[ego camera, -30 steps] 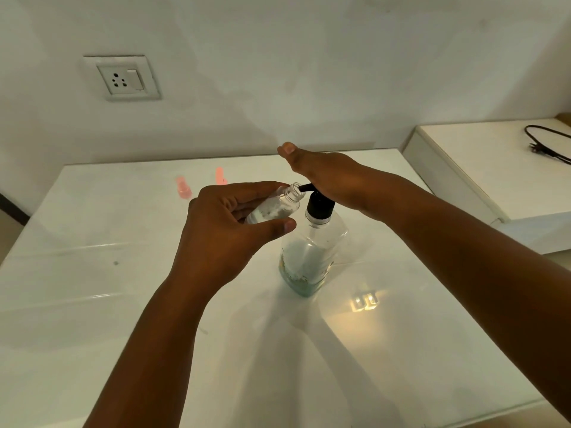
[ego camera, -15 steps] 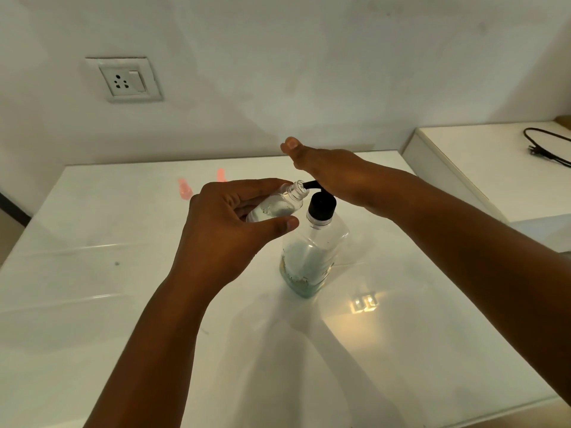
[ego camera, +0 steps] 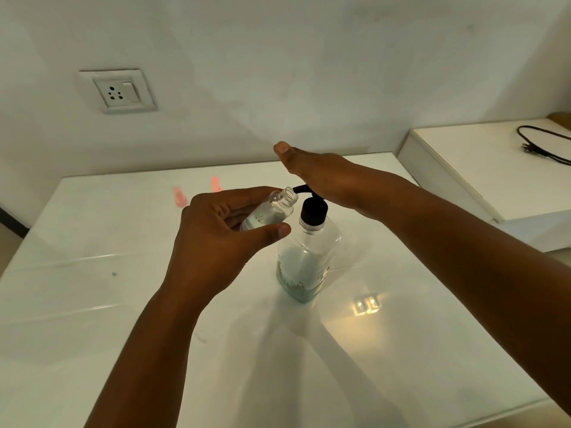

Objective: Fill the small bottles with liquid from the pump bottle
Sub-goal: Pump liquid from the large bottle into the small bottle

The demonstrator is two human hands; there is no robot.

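Observation:
A clear pump bottle [ego camera: 309, 261] with a black pump head [ego camera: 313, 211] stands on the white table [ego camera: 401, 350]. My right hand [ego camera: 321, 177] lies flat, palm down, on top of the pump head, fingers straight and together. My left hand [ego camera: 222, 239] holds a small clear bottle [ego camera: 272, 211], tilted, with its open mouth right at the black spout [ego camera: 301, 189]. Some clear liquid shows inside the small bottle.
Two small pink items [ego camera: 179, 197] [ego camera: 215, 183] lie at the table's far side near the wall. A wall socket [ego camera: 119, 91] sits up left. A lower white surface [ego camera: 482, 168] at the right carries a black cable [ego camera: 543, 143].
My right hand has risen a little and the pump head has come up with it. The small bottle stays at the spout.

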